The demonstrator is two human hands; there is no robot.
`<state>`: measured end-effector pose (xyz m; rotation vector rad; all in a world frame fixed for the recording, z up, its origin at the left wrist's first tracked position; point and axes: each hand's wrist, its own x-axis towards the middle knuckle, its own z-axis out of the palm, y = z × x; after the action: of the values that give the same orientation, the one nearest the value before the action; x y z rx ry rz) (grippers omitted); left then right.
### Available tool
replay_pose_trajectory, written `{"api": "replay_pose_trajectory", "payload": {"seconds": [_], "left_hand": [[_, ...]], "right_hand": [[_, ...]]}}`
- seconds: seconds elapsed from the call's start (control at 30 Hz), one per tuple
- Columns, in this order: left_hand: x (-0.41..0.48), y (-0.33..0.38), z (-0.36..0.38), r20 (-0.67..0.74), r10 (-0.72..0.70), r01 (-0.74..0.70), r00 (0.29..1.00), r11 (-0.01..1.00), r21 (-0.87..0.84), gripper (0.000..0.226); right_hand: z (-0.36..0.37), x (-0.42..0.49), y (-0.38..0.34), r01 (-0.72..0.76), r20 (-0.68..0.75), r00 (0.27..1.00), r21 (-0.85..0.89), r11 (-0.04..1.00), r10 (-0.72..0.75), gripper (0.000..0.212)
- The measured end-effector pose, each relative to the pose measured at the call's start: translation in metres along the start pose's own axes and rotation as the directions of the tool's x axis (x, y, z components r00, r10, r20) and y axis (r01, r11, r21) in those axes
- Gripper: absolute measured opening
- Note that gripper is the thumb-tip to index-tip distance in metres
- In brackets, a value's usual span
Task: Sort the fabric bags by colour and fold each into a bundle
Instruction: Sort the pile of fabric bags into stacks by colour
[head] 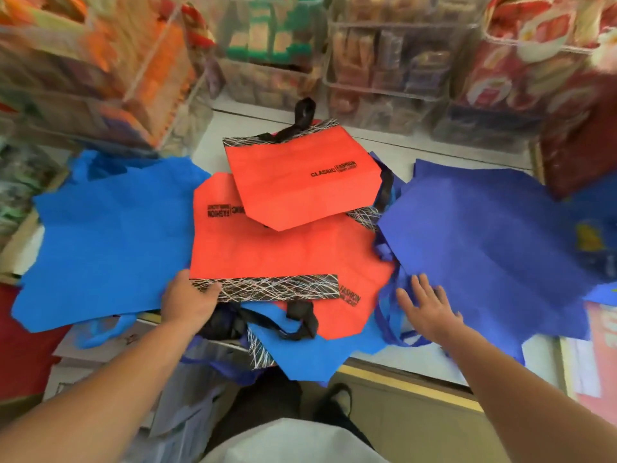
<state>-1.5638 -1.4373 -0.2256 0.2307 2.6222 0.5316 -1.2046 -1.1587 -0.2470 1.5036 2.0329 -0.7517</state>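
Sort mostly done on the worktop (367, 143): light blue bags (107, 235) left, red bags (283, 252) centre, dark blue bags (484, 242) right, nothing folded yet; our left hand (192, 297) seems to pinch the red bags' patterned edge, right hand (430, 307) lies flat on dark blue, fingers (416, 286) spread.

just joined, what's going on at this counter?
A person is sorting fabric bags by colour on a counter. Light blue bags lie on their left, red bags in the middle, dark blue bags on their right. The left hand grips the patterned band of the lower red bag. The right hand rests open on the dark blue bags. A stray light blue bag lies under the red ones. Nothing looks bundled yet.
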Motion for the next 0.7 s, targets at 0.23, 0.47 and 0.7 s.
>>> {"api": "replay_pose_trajectory", "payload": {"seconds": [0.23,0.47,0.7], "left_hand": [[-0.011,0.032,-0.03,0.129,-0.108,0.159,0.986,0.849,-0.504,0.011],[-0.056,-0.003,-0.104,-0.097,-0.106,0.0,0.99,0.677,-0.736,0.018],[-0.055,-0.014,-0.166,-0.474,-0.107,-0.22,0.874,0.783,-0.582,0.013]], "right_hand": [[-0.01,-0.039,-0.101,0.274,-0.408,0.899,0.241,0.931,-0.159,0.055],[0.017,-0.082,-0.211,-0.125,0.231,0.953,0.889,0.44,-0.196,0.017],[-0.043,-0.119,-0.3,0.306,-0.142,0.913,0.859,0.41,-0.383,0.006]]}}
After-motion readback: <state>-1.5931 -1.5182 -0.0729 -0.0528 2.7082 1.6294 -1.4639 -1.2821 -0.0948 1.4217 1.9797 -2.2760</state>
